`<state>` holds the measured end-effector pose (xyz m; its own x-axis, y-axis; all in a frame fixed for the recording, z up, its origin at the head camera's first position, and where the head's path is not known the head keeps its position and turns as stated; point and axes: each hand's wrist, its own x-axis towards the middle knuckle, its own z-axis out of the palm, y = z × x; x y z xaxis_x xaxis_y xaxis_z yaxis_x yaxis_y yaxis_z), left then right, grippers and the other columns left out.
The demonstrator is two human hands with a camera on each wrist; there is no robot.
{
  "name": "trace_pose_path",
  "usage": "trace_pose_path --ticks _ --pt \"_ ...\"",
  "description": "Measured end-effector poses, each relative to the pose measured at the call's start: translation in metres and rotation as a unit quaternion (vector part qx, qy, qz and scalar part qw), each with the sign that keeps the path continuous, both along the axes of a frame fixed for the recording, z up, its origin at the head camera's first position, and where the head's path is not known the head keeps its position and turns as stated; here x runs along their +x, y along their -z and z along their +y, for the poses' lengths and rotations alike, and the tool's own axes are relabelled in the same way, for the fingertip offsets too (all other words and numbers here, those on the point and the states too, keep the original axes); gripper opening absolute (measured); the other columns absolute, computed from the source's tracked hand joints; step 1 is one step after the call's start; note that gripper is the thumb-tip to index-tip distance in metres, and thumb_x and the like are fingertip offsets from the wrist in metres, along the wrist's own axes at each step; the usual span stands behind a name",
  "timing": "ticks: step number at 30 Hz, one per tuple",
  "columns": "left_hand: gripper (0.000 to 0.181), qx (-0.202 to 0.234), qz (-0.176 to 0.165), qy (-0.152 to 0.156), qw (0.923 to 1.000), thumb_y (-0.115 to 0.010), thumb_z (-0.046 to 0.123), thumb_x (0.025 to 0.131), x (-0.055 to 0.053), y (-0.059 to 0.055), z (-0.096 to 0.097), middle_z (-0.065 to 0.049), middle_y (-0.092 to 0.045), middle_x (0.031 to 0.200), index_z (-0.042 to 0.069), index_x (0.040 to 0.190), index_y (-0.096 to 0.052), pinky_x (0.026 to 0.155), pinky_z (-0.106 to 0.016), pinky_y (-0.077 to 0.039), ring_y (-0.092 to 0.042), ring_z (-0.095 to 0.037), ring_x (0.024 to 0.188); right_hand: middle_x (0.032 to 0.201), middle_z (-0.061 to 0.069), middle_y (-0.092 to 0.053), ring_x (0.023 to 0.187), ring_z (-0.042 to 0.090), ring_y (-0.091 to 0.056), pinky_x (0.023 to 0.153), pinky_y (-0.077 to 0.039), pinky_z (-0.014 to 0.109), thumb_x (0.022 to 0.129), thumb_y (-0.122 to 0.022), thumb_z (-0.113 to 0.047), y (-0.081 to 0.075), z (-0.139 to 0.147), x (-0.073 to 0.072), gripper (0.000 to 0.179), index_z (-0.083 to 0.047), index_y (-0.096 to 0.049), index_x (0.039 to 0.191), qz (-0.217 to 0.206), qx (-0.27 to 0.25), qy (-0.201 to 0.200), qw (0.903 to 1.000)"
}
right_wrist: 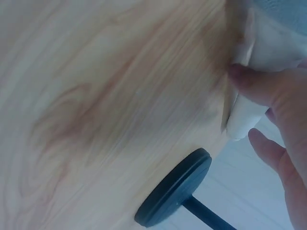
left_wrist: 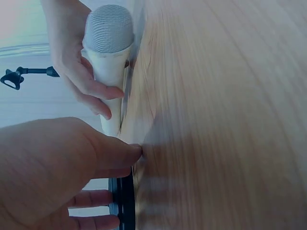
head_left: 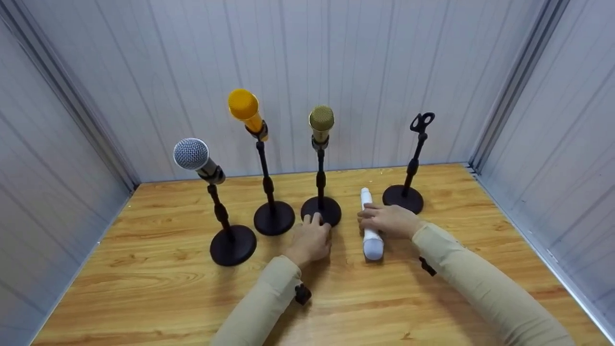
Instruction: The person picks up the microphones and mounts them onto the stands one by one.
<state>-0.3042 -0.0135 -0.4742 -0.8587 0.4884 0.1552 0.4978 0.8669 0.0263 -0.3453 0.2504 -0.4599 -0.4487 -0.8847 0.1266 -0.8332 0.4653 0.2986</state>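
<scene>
A white microphone (head_left: 373,247) lies on the table, its rounded head toward me. My right hand (head_left: 390,221) grips it around the middle; the right wrist view has the thumb on one side of the white body (right_wrist: 245,115) and fingers on the other. To the left, my left hand (head_left: 310,240) rests low over the table, fingers loosely extended at the front edge of a round black base (head_left: 331,211). That base carries a stand with a gold microphone (head_left: 321,120). In the left wrist view, the left fingertips (left_wrist: 98,222) are beside the black base, holding nothing visible.
An empty-clipped black stand (head_left: 413,166) stands behind my right hand. On the left are stands with a yellow microphone (head_left: 244,105) and a silver-headed microphone (head_left: 192,154). Pale panelled walls (head_left: 307,72) enclose the wooden table (head_left: 144,283) at the back and sides.
</scene>
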Motion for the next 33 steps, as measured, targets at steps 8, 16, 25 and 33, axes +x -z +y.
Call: trace_pose_path --ticks 8,16,25,33 --pt "0.033 -0.027 -0.028 -0.01 0.9992 -0.064 0.026 0.098 -0.019 -0.013 0.018 -0.015 -0.055 0.131 0.015 0.129 -0.063 0.089 -0.049 -0.051 -0.053 -0.034 0.112 0.131 0.01 -0.065 0.12 0.031 -0.061 0.087 -0.057 0.046 0.087 -0.08 -0.006 -0.019 0.013 0.015 0.041 -0.014 -0.066 0.125 -0.014 -0.1 -0.041 0.9941" --pt "0.028 0.084 -0.081 0.067 0.9909 -0.06 0.015 0.1 -0.048 -0.025 0.049 -0.014 -0.061 0.123 0.01 0.127 -0.065 0.089 -0.042 -0.054 -0.061 -0.031 0.11 0.136 0.009 -0.061 0.125 0.033 -0.057 0.105 -0.046 0.048 0.087 -0.079 -0.004 -0.049 0.045 0.044 0.053 -0.009 -0.06 0.136 -0.09 -0.253 -0.027 0.9629" --pt "0.036 0.188 -0.157 0.068 0.9672 -0.063 0.021 0.1 -0.074 -0.019 0.13 -0.007 -0.059 0.132 0.011 0.134 -0.061 0.095 -0.029 -0.049 -0.059 -0.018 0.115 0.128 0.009 -0.064 0.117 0.028 -0.062 0.109 -0.035 0.017 0.104 -0.051 -0.039 -0.048 0.086 0.086 0.047 -0.005 -0.061 0.135 -0.05 -0.318 -0.016 0.9467" --pt "0.063 0.32 -0.191 0.029 0.9275 -0.063 0.023 0.101 -0.09 -0.013 0.18 -0.008 -0.043 0.154 0.013 0.157 -0.035 0.111 -0.034 -0.039 -0.046 -0.021 0.137 0.127 0.006 -0.065 0.117 0.024 -0.063 0.108 -0.038 0.018 0.087 -0.081 -0.006 -0.044 0.097 0.108 0.05 -0.008 -0.063 0.134 -0.06 -0.345 0.022 0.9363"
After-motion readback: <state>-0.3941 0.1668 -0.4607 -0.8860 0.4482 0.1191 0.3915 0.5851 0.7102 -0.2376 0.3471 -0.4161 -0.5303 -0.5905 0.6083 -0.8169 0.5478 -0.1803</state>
